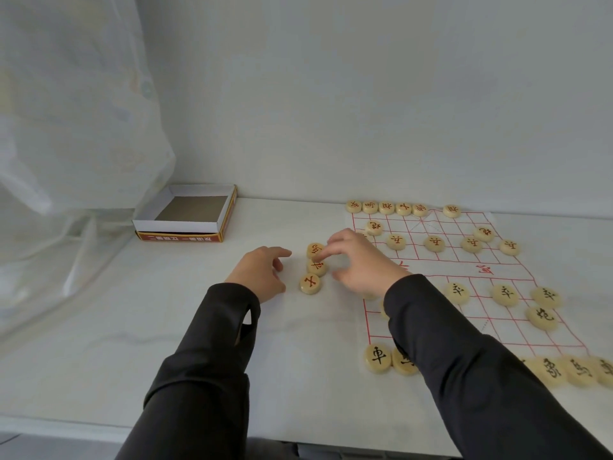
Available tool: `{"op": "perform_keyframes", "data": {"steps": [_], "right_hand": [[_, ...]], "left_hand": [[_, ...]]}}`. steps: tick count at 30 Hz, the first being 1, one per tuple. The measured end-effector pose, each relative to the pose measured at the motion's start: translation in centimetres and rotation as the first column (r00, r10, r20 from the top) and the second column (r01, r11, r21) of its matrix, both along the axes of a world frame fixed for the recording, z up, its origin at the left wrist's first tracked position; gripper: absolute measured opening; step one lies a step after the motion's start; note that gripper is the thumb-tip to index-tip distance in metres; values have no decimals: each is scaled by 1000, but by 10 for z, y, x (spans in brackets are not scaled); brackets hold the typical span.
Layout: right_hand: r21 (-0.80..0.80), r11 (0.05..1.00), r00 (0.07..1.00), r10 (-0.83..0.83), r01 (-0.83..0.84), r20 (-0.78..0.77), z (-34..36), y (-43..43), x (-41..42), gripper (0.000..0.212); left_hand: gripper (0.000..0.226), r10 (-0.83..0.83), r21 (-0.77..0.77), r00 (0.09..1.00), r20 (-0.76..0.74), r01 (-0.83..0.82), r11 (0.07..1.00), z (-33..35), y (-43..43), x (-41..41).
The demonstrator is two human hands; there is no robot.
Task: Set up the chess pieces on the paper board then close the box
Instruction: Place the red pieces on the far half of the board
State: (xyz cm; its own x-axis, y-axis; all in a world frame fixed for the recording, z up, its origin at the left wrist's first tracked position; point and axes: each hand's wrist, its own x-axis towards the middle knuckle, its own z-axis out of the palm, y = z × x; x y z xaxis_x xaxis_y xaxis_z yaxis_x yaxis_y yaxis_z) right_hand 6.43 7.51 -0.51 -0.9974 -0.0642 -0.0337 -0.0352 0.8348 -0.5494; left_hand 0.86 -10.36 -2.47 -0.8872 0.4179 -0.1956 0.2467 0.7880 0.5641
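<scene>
The paper board [464, 280] with red grid lines lies at the right of the white table. Round wooden pieces stand on it: red-lettered ones [386, 207] along the far edge, black-lettered ones [377, 357] along the near edge. Three loose red-lettered pieces [310, 283] lie in a short column just left of the board. My right hand [361, 263] reaches over them, its fingertips touching the middle piece [317, 267]. My left hand [263, 272] rests on the table just left of the column, fingers loosely curled and holding nothing. The open box [185, 224] sits at the back left.
A white wall rises behind the table. A sheer plastic sheet [66, 161] hangs at the left, close to the box. The table's front edge [99, 423] runs along the bottom of the view.
</scene>
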Motion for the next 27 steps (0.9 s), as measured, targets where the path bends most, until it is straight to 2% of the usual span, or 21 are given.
{"op": "perform_keyframes", "data": {"steps": [5, 9, 11, 13, 15, 20, 24, 27], "right_hand": [[188, 979, 997, 73, -79, 40, -11, -19, 0, 40], [204, 977, 998, 63, -56, -28, -14, -20, 2, 33], [146, 989, 996, 2, 10, -86, -11, -9, 3, 34], [5, 994, 987, -108, 110, -122, -6, 2, 3, 34], [-107, 977, 973, -195, 182, -125, -3, 8, 4, 30], [-87, 954, 945, -297, 287, -134, -3, 16, 2, 34], [-101, 940, 926, -340, 327, -166, -1, 25, 2, 31], [-124, 929, 915, -366, 349, -170, 2, 32, 4, 31]], "left_hand": [[52, 31, 10, 998, -49, -31, 999, -5, 2, -1], [48, 66, 2, 993, -95, -66, 998, -5, 5, 1], [47, 84, 2, 991, -109, -84, 996, -4, 9, 2], [49, 57, -45, 988, -143, -64, 997, -2, 16, 3], [61, 6, -106, 985, -174, -25, 994, -1, 28, 4], [83, -57, -216, 967, -249, 2, 976, -3, 55, 2], [73, -61, -219, 951, -302, -7, 976, -6, 62, 0], [62, -38, -135, 957, -289, -1, 991, -8, 60, -2]]}}
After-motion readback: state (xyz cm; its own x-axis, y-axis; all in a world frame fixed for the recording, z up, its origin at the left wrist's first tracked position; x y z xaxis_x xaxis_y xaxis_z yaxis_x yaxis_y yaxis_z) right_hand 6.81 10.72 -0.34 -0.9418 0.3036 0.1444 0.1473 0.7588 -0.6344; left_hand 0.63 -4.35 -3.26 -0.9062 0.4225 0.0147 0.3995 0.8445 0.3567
